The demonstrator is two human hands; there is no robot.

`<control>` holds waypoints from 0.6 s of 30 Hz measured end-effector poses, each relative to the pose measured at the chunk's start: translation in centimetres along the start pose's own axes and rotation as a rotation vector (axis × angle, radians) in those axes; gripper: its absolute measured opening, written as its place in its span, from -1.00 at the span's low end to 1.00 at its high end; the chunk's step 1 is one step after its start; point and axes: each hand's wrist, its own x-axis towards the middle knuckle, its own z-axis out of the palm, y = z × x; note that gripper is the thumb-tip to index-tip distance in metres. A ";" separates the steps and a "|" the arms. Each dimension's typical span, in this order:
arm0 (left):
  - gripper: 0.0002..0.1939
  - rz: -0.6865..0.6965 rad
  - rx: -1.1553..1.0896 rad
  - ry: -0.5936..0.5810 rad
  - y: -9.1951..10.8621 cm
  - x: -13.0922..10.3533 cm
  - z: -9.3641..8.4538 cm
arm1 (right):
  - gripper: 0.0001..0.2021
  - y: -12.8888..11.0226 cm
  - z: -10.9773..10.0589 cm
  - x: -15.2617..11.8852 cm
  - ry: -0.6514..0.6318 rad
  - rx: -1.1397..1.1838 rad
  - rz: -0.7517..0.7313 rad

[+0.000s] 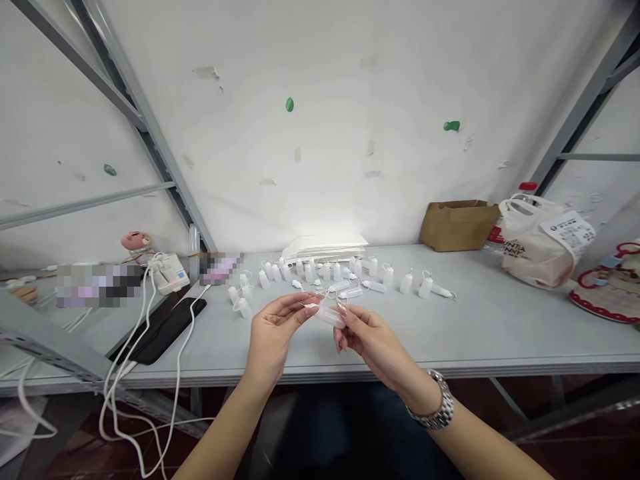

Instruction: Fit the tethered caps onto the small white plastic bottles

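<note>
A small translucent dropper bottle (pixel 329 316) lies sideways between my two hands, above the front part of the table. My left hand (pixel 277 327) is closed, thumb and fingers pinching the white cap end. On the other end, my right hand (pixel 367 333) grips the bottle's body with thumb and fingertips. Just beyond my hands stand several similar bottles, among them an upright bottle (pixel 406 283) and one with a looped cap strap (pixel 425 287). A few others lie on their sides, such as a bottle (pixel 374 287) at the middle.
White sheets (pixel 325 247) are stacked against the wall. At the back right are a cardboard box (pixel 459 225) and a plastic bag (pixel 535 247). On the left lie a black power bank or case (pixel 170 330), white cables (pixel 145 320) and a power strip (pixel 170 273). Metal shelf posts (pixel 155 133) frame the table.
</note>
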 end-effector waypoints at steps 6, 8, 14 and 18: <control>-0.82 0.012 -0.023 0.038 -0.2 -0.2 0.3 | -0.71 -0.1 0.3 -0.2 0.052 -0.145 -0.096; -0.84 0.001 -0.073 0.030 -0.1 -0.2 0.3 | -0.73 -0.2 0.3 -0.4 -0.006 -0.103 -0.060; -0.85 -0.019 -0.171 -0.017 0.1 -0.4 0.7 | -0.48 -0.2 0.1 -0.6 -0.179 0.143 0.172; -0.85 0.038 -0.136 0.042 -0.2 -0.9 1.0 | -0.47 0.0 0.4 -0.5 -0.090 0.039 0.141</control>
